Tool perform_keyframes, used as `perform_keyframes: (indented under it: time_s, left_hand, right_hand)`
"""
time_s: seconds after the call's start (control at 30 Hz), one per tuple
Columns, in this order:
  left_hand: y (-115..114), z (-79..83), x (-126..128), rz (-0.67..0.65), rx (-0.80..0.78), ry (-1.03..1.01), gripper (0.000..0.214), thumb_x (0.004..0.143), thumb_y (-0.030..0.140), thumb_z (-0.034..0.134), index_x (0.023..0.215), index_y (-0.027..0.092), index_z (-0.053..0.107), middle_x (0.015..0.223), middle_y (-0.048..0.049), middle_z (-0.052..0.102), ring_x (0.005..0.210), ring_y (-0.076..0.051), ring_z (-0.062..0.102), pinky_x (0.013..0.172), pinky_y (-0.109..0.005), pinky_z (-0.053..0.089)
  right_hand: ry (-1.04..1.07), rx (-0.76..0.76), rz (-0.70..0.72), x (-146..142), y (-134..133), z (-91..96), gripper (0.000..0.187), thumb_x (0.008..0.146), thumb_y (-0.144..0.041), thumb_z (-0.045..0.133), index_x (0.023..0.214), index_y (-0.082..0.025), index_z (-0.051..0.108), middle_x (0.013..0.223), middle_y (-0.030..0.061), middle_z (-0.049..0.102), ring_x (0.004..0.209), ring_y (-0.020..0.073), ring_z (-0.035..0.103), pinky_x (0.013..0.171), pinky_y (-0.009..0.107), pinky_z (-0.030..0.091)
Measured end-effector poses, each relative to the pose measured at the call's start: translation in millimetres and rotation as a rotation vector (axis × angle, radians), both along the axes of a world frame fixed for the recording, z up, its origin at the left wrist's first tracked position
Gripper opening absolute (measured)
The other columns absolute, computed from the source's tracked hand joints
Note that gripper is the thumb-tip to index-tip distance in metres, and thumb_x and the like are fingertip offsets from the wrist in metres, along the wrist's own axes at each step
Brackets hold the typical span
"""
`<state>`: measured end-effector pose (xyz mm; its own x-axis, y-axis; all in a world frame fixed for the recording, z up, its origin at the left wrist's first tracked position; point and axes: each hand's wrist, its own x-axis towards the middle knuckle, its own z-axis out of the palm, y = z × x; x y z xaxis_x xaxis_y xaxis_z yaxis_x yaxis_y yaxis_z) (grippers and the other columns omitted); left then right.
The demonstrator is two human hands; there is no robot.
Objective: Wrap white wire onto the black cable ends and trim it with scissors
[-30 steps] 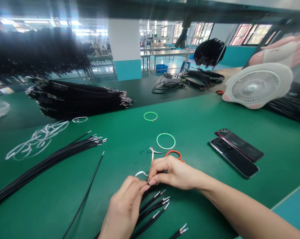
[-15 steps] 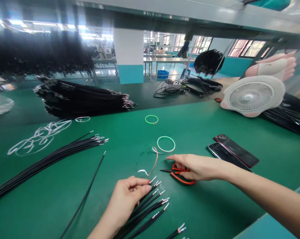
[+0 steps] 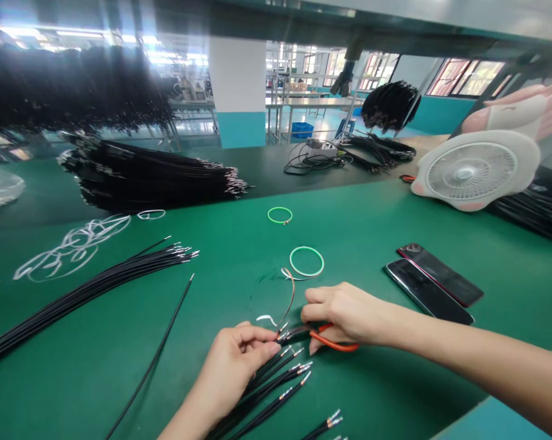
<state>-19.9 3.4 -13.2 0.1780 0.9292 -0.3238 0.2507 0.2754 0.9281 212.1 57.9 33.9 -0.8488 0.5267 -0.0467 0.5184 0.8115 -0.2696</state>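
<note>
My left hand point(image 3: 243, 357) is closed in a pinch on a black cable near its stripped end. A thin brown-and-white wire point(image 3: 291, 299) curls up from that end onto the mat. Wrapped around red-handled scissors point(image 3: 337, 344), my right hand point(image 3: 335, 315) has their dark blades at the cable end by my left fingertips. Whether the blades touch the wire, I cannot tell. More black cables point(image 3: 276, 391) with bare, silvery tips fan out below and beside my left hand. Just beyond the wire lies a pale green ring point(image 3: 322, 263).
A single black cable point(image 3: 159, 348) and a cable bundle point(image 3: 97, 284) lie left, near white string scraps point(image 3: 77, 244). Farther back are a large cable bundle point(image 3: 152, 177) and a bright green ring point(image 3: 279, 209). Two phones point(image 3: 429, 293) and a white fan point(image 3: 472, 168) are at right.
My right hand has brought the scissors left, so their blades meet the cable end at my left fingertips. Its index finger, stretched out before, is now curled in. My left hand stays nearly in place.
</note>
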Motion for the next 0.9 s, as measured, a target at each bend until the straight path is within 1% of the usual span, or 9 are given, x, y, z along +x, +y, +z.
perform_keyframes:
  time_s: [0.13, 0.3, 0.43, 0.6, 0.7, 0.77, 0.83, 0.87, 0.9]
  left_hand:
    - [0, -0.5, 0, -0.012, 0.0, 0.004, 0.019, 0.068, 0.031, 0.073, 0.08, 0.016, 0.078, 0.066, 0.0026, 0.051, 0.054, -0.009, 0.043, 0.052, -0.023, 0.032]
    - [-1, 1.4, 0, -0.02, -0.001, 0.012, 0.018, 0.069, 0.031, 0.073, 0.078, 0.016, 0.077, 0.067, 0.0029, 0.049, 0.054, -0.009, 0.039, 0.051, -0.023, 0.028]
    - [-1, 2.9, 1, -0.024, -0.005, 0.027, 0.018, 0.07, 0.03, 0.072, 0.078, 0.015, 0.077, 0.067, 0.0027, 0.049, 0.054, -0.009, 0.04, 0.052, -0.023, 0.028]
    - [0, 2.3, 2, -0.023, -0.007, 0.021, 0.02, 0.07, 0.031, 0.072, 0.079, 0.014, 0.077, 0.068, 0.0027, 0.048, 0.053, -0.008, 0.039, 0.051, -0.023, 0.027]
    - [0, 0.8, 2, -0.022, -0.008, 0.021, 0.022, 0.069, 0.033, 0.072, 0.08, 0.014, 0.077, 0.067, 0.0028, 0.048, 0.053, -0.008, 0.039, 0.05, -0.024, 0.027]
    - [-1, 0.7, 1, -0.017, -0.007, 0.019, 0.024, 0.069, 0.034, 0.072, 0.082, 0.014, 0.077, 0.067, 0.0025, 0.048, 0.054, -0.009, 0.039, 0.051, -0.024, 0.028]
    - [-1, 2.1, 0, -0.017, 0.005, 0.022, 0.026, 0.071, 0.035, 0.07, 0.086, 0.015, 0.077, 0.07, 0.0011, 0.052, 0.058, -0.011, 0.043, 0.055, -0.025, 0.032]
    - [-1, 3.4, -1, -0.024, 0.016, 0.027, 0.025, 0.073, 0.035, 0.069, 0.088, 0.016, 0.077, 0.072, -0.0001, 0.054, 0.061, -0.012, 0.046, 0.058, -0.025, 0.034]
    - [-1, 4.9, -2, -0.038, 0.028, 0.036, 0.024, 0.075, 0.035, 0.067, 0.089, 0.017, 0.077, 0.075, -0.0013, 0.057, 0.065, -0.014, 0.049, 0.061, -0.026, 0.036]
  right_hand:
    - [-0.036, 0.022, 0.043, -5, 3, -0.9, 0.036, 0.085, -0.055, 0.061, 0.083, -0.018, 0.063, 0.076, -0.0007, 0.055, 0.068, 0.0134, 0.055, 0.051, 0.023, 0.035]
    - [-0.052, 0.016, 0.053, -8, 4, 0.8, 0.026, 0.085, -0.044, 0.065, 0.081, -0.019, 0.063, 0.077, -0.0008, 0.057, 0.071, 0.0138, 0.058, 0.051, 0.023, 0.034]
    - [-0.056, 0.016, 0.085, -10, 6, 0.5, 0.021, 0.086, -0.038, 0.065, 0.082, -0.019, 0.062, 0.079, -0.0004, 0.058, 0.072, 0.0137, 0.059, 0.052, 0.022, 0.035]
    - [-0.05, 0.019, 0.144, -11, 10, -0.6, 0.029, 0.089, -0.045, 0.06, 0.081, -0.018, 0.063, 0.079, 0.0011, 0.06, 0.069, 0.0138, 0.059, 0.05, 0.022, 0.034]
    - [-0.047, 0.009, 0.161, -13, 10, -0.2, 0.028, 0.09, -0.043, 0.059, 0.079, -0.017, 0.063, 0.078, 0.0015, 0.062, 0.069, 0.0142, 0.06, 0.051, 0.022, 0.036]
    - [-0.053, -0.009, 0.138, -14, 9, 1.2, 0.024, 0.09, -0.039, 0.06, 0.08, -0.017, 0.064, 0.079, 0.0018, 0.063, 0.07, 0.0146, 0.061, 0.054, 0.022, 0.039]
    - [-0.069, -0.027, 0.062, -14, 10, 2.6, 0.017, 0.089, -0.033, 0.062, 0.084, -0.017, 0.065, 0.083, 0.0029, 0.064, 0.072, 0.0154, 0.062, 0.057, 0.022, 0.043]
    - [-0.077, -0.026, 0.017, -14, 11, 2.9, 0.013, 0.088, -0.029, 0.063, 0.089, -0.017, 0.065, 0.086, 0.004, 0.065, 0.075, 0.0162, 0.062, 0.061, 0.023, 0.045]
    - [-0.084, -0.016, -0.024, -13, 12, 2.8, 0.012, 0.088, -0.024, 0.062, 0.096, -0.017, 0.066, 0.09, 0.0054, 0.065, 0.078, 0.0173, 0.063, 0.065, 0.024, 0.047]
